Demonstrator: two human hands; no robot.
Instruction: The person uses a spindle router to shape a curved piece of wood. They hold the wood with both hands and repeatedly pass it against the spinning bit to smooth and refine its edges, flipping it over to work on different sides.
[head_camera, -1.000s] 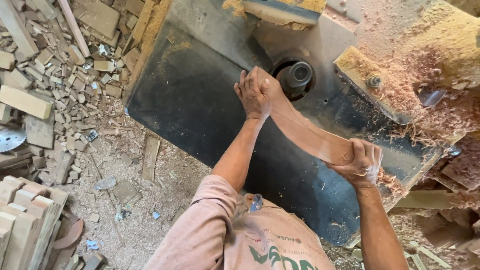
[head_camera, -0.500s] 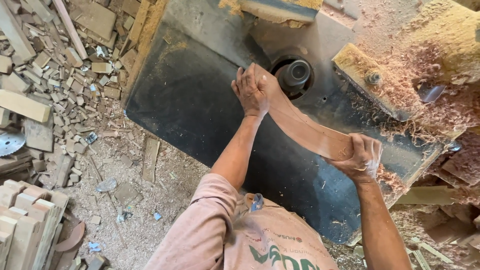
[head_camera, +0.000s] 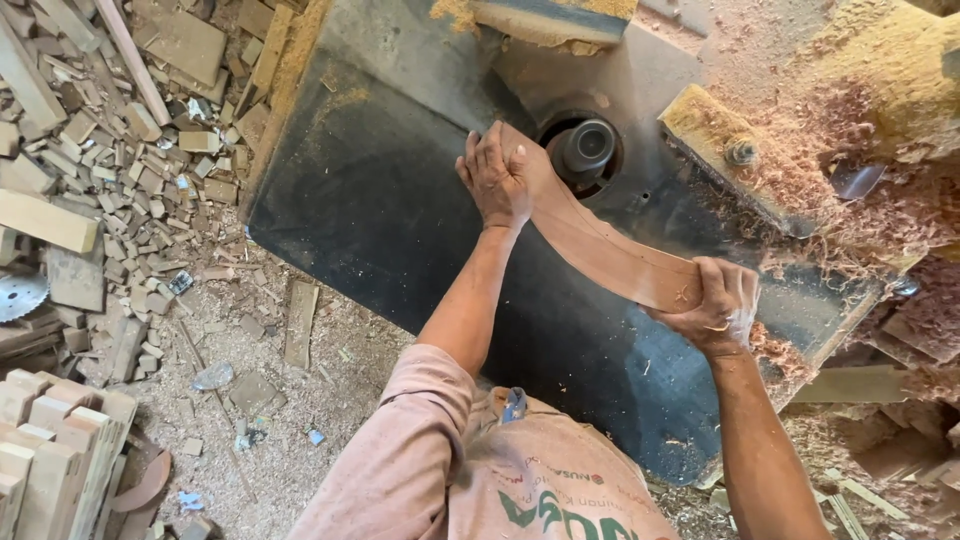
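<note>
A curved reddish-brown wooden piece (head_camera: 610, 250) lies on the dark metal machine table (head_camera: 380, 210), its far end against the round spindle cutter (head_camera: 588, 148). My left hand (head_camera: 497, 180) presses down on the far end of the piece, right beside the cutter. My right hand (head_camera: 712, 305) grips the near end of the piece, fingers wrapped over it.
Heaps of sawdust and shavings (head_camera: 860, 120) cover the right side of the machine. Offcut wooden blocks (head_camera: 110, 140) litter the floor at left, with a circular saw blade (head_camera: 18, 296) and stacked light wooden pieces (head_camera: 50, 440) at the lower left.
Both hands and the wooden piece have shifted slightly toward the left and nearer the cutter; grips are unchanged.
</note>
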